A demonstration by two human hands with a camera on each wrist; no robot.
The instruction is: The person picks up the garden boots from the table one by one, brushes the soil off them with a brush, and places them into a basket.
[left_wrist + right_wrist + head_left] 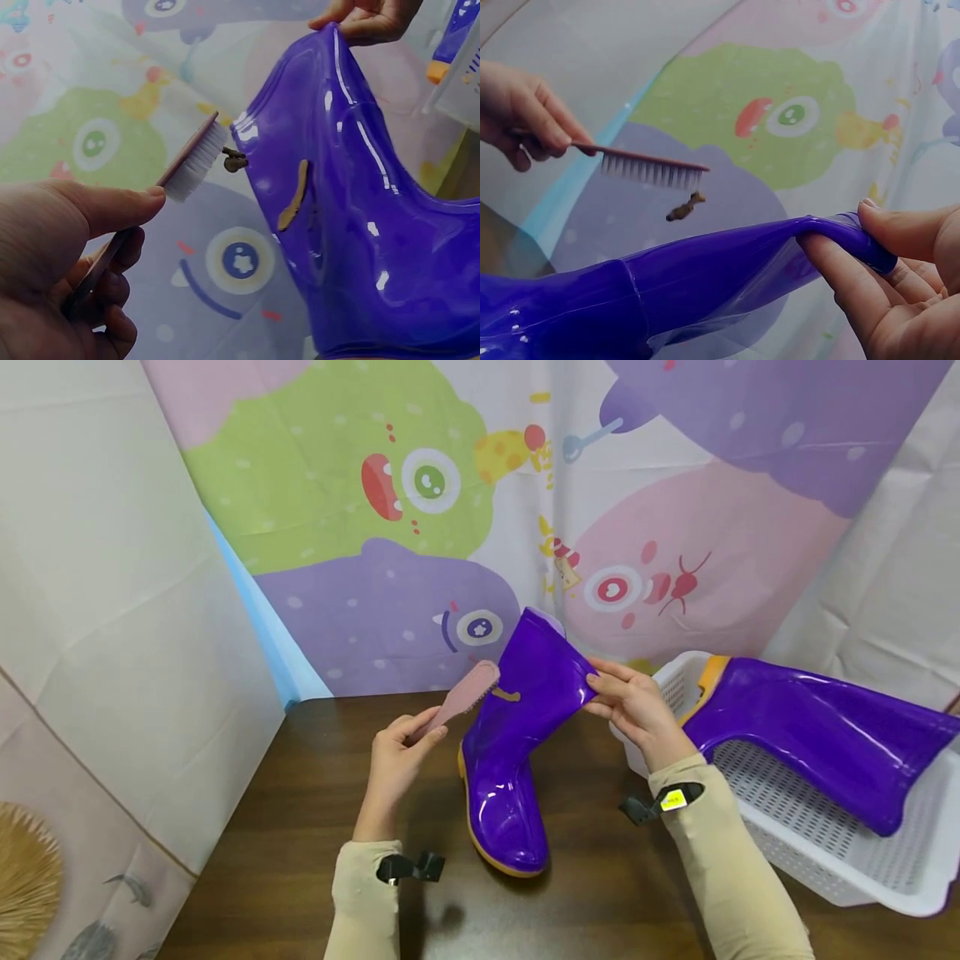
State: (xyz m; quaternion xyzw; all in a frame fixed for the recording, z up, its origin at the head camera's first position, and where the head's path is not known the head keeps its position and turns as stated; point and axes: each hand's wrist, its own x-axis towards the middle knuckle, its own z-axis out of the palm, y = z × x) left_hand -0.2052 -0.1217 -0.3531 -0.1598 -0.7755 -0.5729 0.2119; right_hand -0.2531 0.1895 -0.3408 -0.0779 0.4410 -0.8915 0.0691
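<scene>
My left hand point(392, 764) grips the handle of a pink brush point(468, 693), whose white bristles point(196, 169) face a purple rubber boot point(506, 810). With its yellow-edged sole down, the boot stands on the table, its shaft leaning right. Fingers and thumb of my right hand point(637, 706) pinch the top rim of the shaft. A brown strip point(295, 201) lies on the side of the shaft. Close by the bristle tips, a small brown lump point(685, 207) shows beyond the boot's edge. The bristles are apart from the boot in the left wrist view.
On the right a white perforated plastic basket point(817, 868) stands on the dark wooden table point(315, 827). A second purple boot point(810, 718) lies on its side across it, with its shaft jutting toward the right. A cartoon-print cloth point(360, 618) hangs behind the table.
</scene>
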